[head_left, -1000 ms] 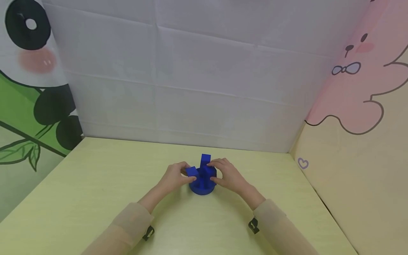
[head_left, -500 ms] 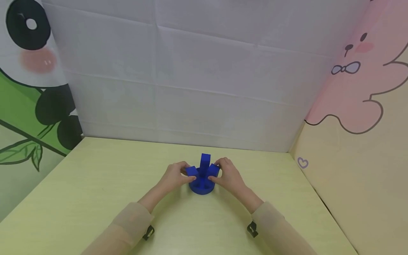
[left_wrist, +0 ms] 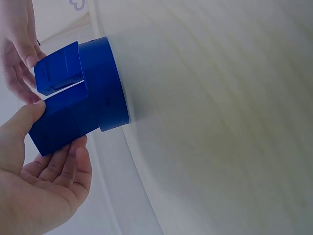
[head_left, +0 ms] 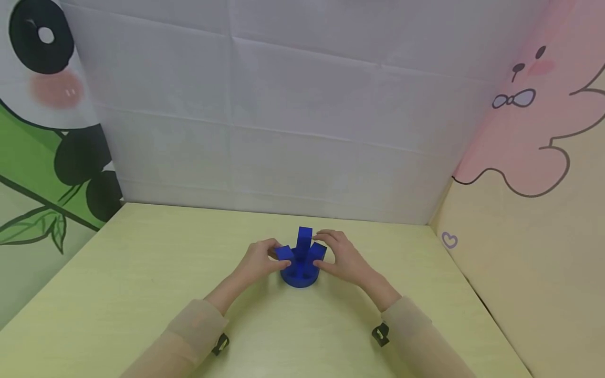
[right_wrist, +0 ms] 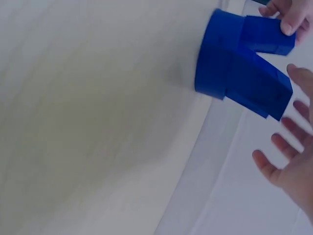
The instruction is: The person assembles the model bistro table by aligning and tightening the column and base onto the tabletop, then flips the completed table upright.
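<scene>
A round blue base (head_left: 300, 282) stands on the table, with blue rectangular blocks rising from it. The left block (head_left: 284, 253) leans outward, and my left hand (head_left: 257, 262) pinches its upper end between thumb and fingers. Opposite it, the right block (head_left: 317, 252) leans the other way. My right hand (head_left: 347, 260) is beside that one; in the right wrist view its fingers (right_wrist: 283, 146) are spread and apart from the block, and the thumb is close to its top corner. At the back rises a third block (head_left: 304, 239), untouched by either hand.
The pale yellow table (head_left: 165, 252) extends around the base on all sides. A white cloth backdrop (head_left: 302, 131) closes off the back. Printed cartoon panels stand at the left (head_left: 80, 157) and right (head_left: 515, 147).
My right hand has let go of the right block and shifted slightly outward, its fingers spreading. The right block tilted outward between the first two frames. My left hand has kept its hold.
</scene>
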Tool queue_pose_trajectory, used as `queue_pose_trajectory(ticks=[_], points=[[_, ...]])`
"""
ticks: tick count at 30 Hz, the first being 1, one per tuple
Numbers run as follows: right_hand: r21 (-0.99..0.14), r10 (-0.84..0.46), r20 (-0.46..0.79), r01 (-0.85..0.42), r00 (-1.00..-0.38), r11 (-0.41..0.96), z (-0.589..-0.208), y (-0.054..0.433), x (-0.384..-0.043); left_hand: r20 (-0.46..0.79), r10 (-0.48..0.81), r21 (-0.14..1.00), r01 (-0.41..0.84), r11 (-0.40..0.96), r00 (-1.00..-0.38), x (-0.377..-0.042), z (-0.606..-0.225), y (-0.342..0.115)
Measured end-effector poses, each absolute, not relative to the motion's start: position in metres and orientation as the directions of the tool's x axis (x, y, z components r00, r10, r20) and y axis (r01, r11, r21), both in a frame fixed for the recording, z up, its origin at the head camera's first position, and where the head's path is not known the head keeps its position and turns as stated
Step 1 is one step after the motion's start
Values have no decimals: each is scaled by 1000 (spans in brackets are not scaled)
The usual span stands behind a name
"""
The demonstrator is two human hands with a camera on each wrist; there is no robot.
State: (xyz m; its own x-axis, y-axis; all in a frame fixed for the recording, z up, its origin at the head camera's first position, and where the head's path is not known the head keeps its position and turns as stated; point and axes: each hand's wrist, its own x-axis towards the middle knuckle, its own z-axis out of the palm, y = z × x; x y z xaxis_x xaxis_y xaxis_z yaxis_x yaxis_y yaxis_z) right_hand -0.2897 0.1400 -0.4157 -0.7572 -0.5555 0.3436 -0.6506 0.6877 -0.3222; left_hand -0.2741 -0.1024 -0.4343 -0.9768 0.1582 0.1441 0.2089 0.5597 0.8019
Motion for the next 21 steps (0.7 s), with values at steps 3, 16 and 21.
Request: queue_pose_trajectory(ticks=[3,16,21], points=[[-294,-653,353,-742,-670,603,-411,146,-292,138,156,800,203,565,-978,-273,-433,-102],[-194,-760,287,-813,-583,550,-411,151,-298,147,168,795,217,567,-975,-274,-433,-103],[-184,-758,297,-814,-580,551,-411,151,-298,143,168,798,215,563,-975,-273,-432,-103]])
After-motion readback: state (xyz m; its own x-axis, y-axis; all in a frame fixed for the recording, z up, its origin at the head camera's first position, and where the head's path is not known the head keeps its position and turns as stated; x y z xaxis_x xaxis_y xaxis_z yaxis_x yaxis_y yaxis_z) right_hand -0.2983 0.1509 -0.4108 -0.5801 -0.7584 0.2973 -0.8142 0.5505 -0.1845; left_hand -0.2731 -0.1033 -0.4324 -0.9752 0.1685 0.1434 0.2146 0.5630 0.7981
